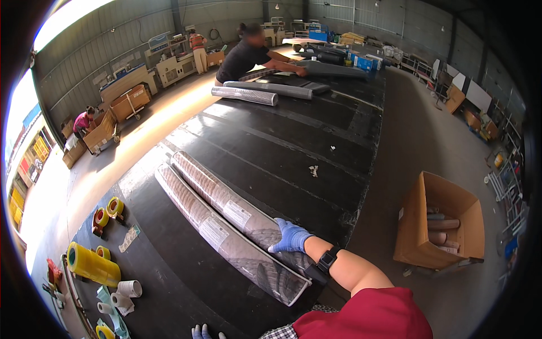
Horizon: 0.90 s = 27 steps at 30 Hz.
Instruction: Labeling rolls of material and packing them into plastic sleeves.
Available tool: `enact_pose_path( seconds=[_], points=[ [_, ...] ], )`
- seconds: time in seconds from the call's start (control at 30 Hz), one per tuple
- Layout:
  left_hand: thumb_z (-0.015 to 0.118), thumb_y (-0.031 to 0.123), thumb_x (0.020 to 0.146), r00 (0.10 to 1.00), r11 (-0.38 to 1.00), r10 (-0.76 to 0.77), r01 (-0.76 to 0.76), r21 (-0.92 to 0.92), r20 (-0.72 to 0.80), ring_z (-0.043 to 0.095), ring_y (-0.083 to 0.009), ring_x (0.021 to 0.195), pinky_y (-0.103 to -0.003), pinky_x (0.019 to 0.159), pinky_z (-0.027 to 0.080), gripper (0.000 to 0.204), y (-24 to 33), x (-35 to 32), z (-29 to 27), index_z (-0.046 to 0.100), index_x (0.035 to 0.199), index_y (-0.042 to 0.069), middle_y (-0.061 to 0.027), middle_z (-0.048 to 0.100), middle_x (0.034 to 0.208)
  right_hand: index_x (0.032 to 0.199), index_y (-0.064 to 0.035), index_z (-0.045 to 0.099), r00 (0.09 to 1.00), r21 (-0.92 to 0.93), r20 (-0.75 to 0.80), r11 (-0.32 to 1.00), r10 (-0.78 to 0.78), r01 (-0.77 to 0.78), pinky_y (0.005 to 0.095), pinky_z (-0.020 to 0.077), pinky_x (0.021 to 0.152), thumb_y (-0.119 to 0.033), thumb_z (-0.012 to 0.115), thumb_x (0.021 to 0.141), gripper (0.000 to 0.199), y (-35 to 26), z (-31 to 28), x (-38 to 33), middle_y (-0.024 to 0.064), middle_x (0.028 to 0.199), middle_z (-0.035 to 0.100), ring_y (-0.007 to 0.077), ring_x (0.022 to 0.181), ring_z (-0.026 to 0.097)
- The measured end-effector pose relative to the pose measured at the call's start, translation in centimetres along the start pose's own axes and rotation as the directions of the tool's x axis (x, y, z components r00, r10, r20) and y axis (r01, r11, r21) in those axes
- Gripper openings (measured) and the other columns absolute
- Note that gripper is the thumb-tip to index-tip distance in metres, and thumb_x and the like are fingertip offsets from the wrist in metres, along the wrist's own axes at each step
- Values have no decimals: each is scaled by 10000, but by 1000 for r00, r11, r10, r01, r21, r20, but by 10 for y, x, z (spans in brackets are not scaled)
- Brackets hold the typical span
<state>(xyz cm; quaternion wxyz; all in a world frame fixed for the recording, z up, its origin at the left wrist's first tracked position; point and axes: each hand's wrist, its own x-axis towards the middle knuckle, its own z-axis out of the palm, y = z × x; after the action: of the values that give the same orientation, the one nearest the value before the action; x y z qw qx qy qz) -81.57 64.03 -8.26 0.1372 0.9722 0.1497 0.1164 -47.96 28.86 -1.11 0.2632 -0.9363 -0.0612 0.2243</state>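
Two plastic-wrapped rolls lie side by side on the black worktable (186, 282), each with a white label. They look like rolled rugs with a brown and grey pattern. My right hand (291, 236), in a blue glove, rests with thumb and fingers spread on the near end of the right-hand rolled rug (217, 192). Beside it, closer to me, is the left-hand rolled rug (226, 240). Only the gloved fingertips of my left hand (202, 332) show at the lower edge, apart and touching no roll that I can see.
Yellow tape rolls (93, 265) and white paper rolls (130, 288) stand on the table's left. A cardboard box (415, 226) holding several rolls is at right. Across the table a co-worker (243, 59) reaches over dark rolls. Two grey rolls (245, 95) lie nearby.
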Motion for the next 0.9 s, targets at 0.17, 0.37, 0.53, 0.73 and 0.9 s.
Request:
enact_pose_path(
  seconds=[0.17,0.37,0.53,0.73,0.9],
  points=[
    [700,378,821,1000,1000,9,-9,0,-9,420,-380,1356,-491,1134,341,607,-1,0,1,567,1338,90,-179,522,1405,1546,-8,205,1000,-3,5,1000,10,-10,428,372,1143,-600,818,663,1227,0,-1,-1,292,1508,381,399,1393,410],
    [699,381,821,1000,1000,1,-1,0,-3,416,-379,1360,-489,1137,340,607,1,0,-1,568,1336,87,-178,521,1407,1548,-14,206,1000,1,1,1000,1,-1,430,372,1143,-594,821,659,1226,0,0,0,295,1504,384,403,1389,414],
    [696,380,826,1000,1000,-1,1,3,2,411,-378,1364,-488,1139,337,601,2,1,-2,567,1335,87,-176,520,1407,1546,-15,209,1000,4,4,1000,10,-10,429,372,1143,-580,823,660,1217,-3,-4,-3,296,1504,383,406,1390,412],
    [697,381,824,1000,1000,20,-20,2,-23,422,-386,1351,-500,1125,348,600,-2,-1,2,563,1333,94,-177,523,1397,1544,-11,212,1000,5,8,1000,15,-15,426,370,1144,-571,829,656,1218,-4,-4,-3,297,1506,380,404,1393,408],
    [695,382,822,999,1000,24,-24,4,-27,429,-389,1343,-504,1118,354,599,-1,-1,1,565,1331,96,-178,526,1391,1544,-14,211,1000,1,3,1000,11,-11,431,377,1138,-579,831,653,1224,-1,-2,-2,296,1500,388,405,1384,421]
  ],
)
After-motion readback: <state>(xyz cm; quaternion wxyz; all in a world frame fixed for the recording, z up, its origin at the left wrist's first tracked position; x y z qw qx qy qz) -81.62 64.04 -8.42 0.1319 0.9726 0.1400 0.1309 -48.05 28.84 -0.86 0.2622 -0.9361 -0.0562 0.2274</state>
